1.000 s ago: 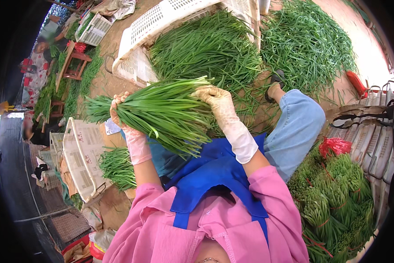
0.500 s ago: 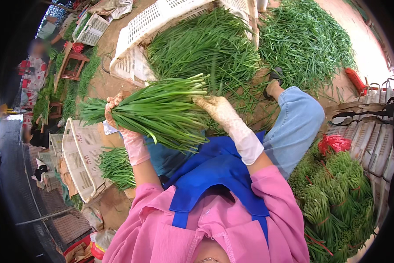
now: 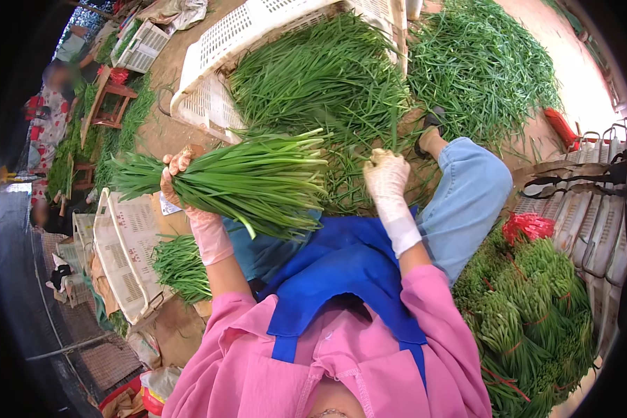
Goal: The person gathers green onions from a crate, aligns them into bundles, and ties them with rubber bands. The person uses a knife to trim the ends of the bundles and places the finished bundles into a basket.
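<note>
My gloved left hand (image 3: pixel 179 179) is wrapped round a thick bunch of green chives (image 3: pixel 257 182), held across my lap with the pale cut ends to the right. My right hand (image 3: pixel 387 174), in a pale stained glove, is off to the right of the bunch with its fingers curled closed. Whatever it pinches, if anything, is too small to make out. Beyond my hands, a big heap of loose chives (image 3: pixel 320 76) spills from a tipped white plastic crate (image 3: pixel 212 59) onto the ground. Some loose stalks lie close to the right hand.
Another heap of chives (image 3: pixel 480 70) spreads at the far right. Tied green bundles (image 3: pixel 536 299) stand near right, with red ties (image 3: pixel 528 227) on top. On the left are a white crate (image 3: pixel 125 254), a smaller pile of chives (image 3: pixel 181 268), a wooden stool (image 3: pixel 115 104) and other people.
My right hand has drawn away from the cut ends of the bunch, moving right, and its fingers have curled in. The left hand has shifted slightly left with the bunch.
</note>
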Demonstrator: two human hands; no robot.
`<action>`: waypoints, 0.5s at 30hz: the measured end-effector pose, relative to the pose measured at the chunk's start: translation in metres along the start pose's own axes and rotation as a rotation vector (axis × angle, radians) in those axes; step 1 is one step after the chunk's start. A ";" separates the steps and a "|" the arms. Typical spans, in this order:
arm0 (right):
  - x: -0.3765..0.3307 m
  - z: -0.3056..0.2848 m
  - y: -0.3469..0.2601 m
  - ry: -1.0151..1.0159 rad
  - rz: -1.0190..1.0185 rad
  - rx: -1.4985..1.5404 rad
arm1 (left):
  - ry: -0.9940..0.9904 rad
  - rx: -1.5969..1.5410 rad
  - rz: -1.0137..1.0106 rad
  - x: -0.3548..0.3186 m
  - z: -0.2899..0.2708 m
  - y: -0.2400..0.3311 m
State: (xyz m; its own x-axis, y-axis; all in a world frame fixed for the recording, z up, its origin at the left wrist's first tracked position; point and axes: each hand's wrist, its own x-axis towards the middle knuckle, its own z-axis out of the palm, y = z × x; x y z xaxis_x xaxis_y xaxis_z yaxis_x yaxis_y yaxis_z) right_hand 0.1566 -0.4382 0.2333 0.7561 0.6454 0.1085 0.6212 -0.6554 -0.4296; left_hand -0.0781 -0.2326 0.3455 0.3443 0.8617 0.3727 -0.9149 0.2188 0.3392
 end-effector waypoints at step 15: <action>-0.004 0.064 -0.097 -0.354 0.088 1.086 | -0.069 -0.006 -0.055 -0.001 0.005 -0.010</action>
State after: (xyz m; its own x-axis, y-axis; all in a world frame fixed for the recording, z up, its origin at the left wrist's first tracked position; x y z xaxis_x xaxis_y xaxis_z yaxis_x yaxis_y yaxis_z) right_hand 0.0804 -0.3517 0.2170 0.5811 0.8008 -0.1447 -0.0668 -0.1303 -0.9892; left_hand -0.0682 -0.2382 0.3460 0.4075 0.8146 0.4127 -0.8954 0.2677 0.3557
